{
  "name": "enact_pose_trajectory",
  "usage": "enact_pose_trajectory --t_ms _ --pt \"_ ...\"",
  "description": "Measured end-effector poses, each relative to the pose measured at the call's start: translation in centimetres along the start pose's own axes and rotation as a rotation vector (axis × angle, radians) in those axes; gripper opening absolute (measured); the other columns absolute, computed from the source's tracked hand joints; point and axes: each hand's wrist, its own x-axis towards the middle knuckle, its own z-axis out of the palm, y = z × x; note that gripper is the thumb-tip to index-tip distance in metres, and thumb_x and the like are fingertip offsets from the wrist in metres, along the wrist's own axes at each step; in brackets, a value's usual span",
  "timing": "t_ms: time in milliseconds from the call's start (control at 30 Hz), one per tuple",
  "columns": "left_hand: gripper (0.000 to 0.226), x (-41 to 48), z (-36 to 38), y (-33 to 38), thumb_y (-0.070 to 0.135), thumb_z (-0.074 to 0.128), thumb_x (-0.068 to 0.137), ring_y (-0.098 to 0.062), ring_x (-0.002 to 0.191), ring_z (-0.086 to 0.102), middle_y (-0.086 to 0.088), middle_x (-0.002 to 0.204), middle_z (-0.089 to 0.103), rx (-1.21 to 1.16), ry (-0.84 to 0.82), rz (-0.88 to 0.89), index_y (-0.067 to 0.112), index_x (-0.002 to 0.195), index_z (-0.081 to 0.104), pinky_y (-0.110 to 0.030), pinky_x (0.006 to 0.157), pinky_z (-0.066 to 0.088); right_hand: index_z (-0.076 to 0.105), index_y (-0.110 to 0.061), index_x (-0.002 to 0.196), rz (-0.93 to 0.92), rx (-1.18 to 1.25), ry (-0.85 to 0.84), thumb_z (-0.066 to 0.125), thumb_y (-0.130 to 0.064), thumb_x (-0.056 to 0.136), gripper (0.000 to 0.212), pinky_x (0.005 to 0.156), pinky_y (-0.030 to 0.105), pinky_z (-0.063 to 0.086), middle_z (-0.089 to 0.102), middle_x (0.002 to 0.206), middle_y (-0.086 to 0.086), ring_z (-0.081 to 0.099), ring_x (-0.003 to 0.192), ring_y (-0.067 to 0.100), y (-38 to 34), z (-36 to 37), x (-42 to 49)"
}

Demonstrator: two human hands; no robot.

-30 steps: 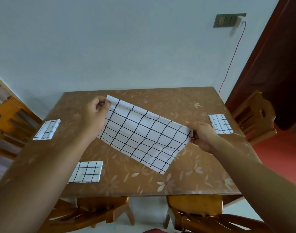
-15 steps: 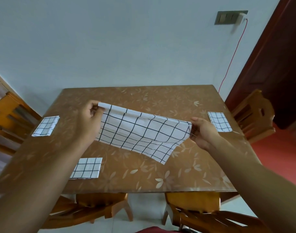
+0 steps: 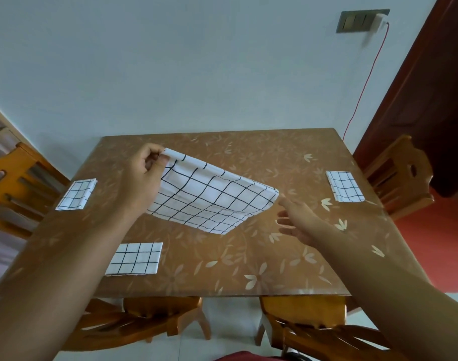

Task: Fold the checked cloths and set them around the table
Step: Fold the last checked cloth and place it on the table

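Left hand pinches the far corner of a checked cloth between its thumb and curled fingers, holding it up over the middle of the worktop. Right hand is open, with its fingers spread and holding nothing, just beside the cloth's right corner; whether a fingertip brushes the hem is hard to tell. The cloth is white with a thin black grid. It sags from the raised corner, and its low edge is close to the surface. Three smaller folded squares of the same fabric lie flat: the left folded cloth, the near folded cloth and the right folded cloth, each by its own edge. The worktop is glossy brown with pale flower prints. Wooden chairs stand round it, and the near two are cut off at the bottom.
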Motion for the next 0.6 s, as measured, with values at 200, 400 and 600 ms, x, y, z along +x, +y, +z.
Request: enact_pose_trajectory --t_ms 200,400,600 --pt "0.011 0.2 -0.8 1.9 0.004 0.061 0.098 0.005 0.074 0.053 0.007 0.084 0.058 0.043 0.003 0.070 0.015 0.097 0.062 -0.013 0.071 0.044 0.060 -0.017 0.124 -0.064 0.199 -0.024 0.067 -0.049 0.095 0.044 0.079 0.039 0.057 0.066 0.101 0.002 0.067 0.090 0.021 -2.1 1.5 0.9" --pt "0.011 -0.2 -1.6 1.1 0.009 0.061 0.099 0.003 0.078 0.056 0.012 0.084 0.064 0.050 0.014 0.062 0.019 0.093 0.062 -0.013 0.074 0.044 0.069 -0.006 0.119 0.144 0.025 -0.123 0.065 -0.036 0.099 0.036 0.056 0.031 0.056 0.072 0.094 0.012 0.068 0.068 0.024 -2.2 2.4 1.1" --pt "0.029 -0.3 -1.9 0.5 0.012 0.060 0.100 0.005 0.077 0.053 0.019 0.081 0.061 0.083 0.017 0.074 0.038 0.088 0.058 -0.011 0.073 0.043 0.063 -0.020 0.079 0.314 -0.188 -0.333 0.057 -0.028 0.097 0.020 0.052 0.025 0.043 0.053 0.060 -0.002 0.048 0.050 0.013 -0.5 2.7 -0.3"
